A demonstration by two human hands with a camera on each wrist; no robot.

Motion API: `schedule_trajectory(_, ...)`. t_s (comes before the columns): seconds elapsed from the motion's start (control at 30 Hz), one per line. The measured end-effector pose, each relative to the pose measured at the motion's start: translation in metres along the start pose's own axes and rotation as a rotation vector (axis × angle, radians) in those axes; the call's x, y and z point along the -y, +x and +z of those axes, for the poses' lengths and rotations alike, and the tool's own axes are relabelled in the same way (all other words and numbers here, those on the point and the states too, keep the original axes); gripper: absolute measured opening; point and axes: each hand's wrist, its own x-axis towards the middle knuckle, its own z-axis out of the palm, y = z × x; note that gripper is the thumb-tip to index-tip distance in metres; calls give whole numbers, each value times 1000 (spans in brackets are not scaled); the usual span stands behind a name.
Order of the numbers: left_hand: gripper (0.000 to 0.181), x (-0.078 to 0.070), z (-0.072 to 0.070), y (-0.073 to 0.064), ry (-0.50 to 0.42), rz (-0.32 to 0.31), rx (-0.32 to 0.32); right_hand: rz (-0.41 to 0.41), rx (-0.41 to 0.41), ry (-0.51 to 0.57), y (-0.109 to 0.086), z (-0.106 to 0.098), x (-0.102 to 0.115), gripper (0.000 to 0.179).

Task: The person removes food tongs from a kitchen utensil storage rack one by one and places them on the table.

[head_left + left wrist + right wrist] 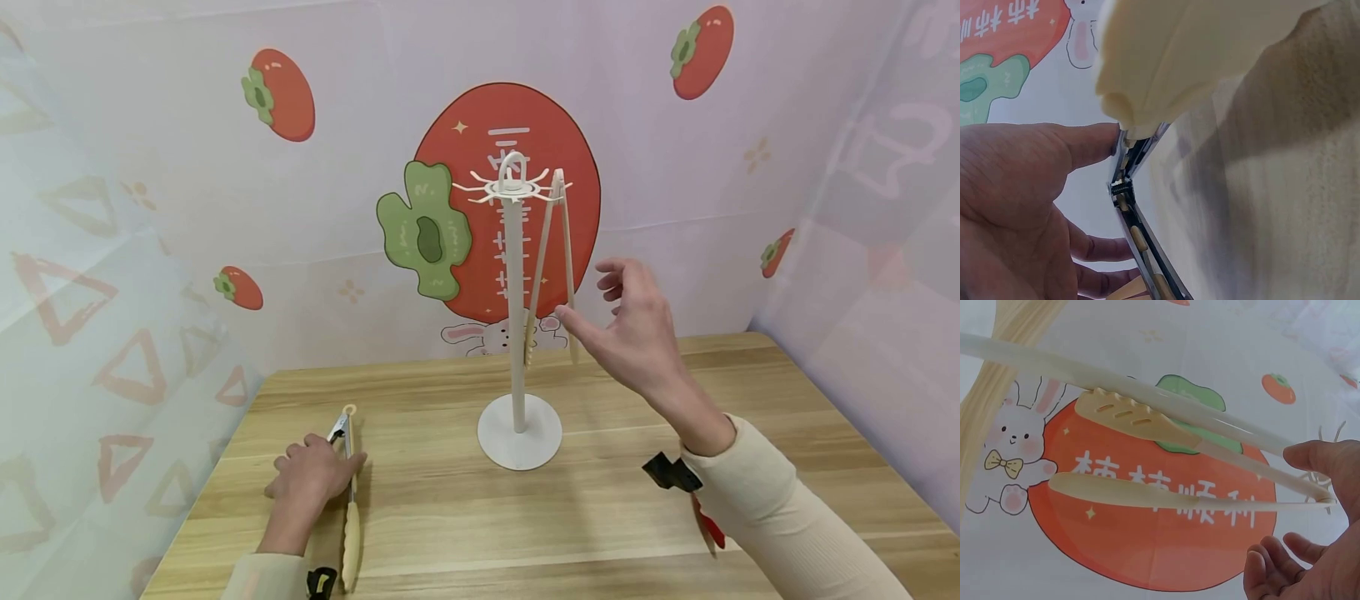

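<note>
On the left of the table, my left hand (306, 477) grips a pair of metal tongs (352, 542) with cream scalloped heads. Thumb and fingers sit on either side of the metal arms in the left wrist view, near a dark joint; one cream head (1172, 56) fills the top. A second, pale pair of tongs (567, 258) hangs by its looped end from a hook of the white rack (515, 308), arms spread downward, one head slotted (1129, 415). Close to its right side my right hand (637, 333) is raised, thumb and fingers apart, holding nothing.
The rack's round white base (519, 454) stands mid-table, and several hooks (480, 190) ring its top. A red object (711, 527) lies at the right, partly hidden under the right sleeve. Persimmon-printed cloth (337, 208) closes off the back and sides.
</note>
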Motion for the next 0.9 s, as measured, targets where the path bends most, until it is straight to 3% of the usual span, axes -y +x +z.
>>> schedule_trajectory(0.4, 94, 6, 3, 2, 22, -1, 63, 13, -3, 0, 4, 4, 1, 63)
schedule_trajectory(0.9, 93, 7, 6, 6, 21, -40, 87, 9, -6, 0, 11, 9, 2, 62)
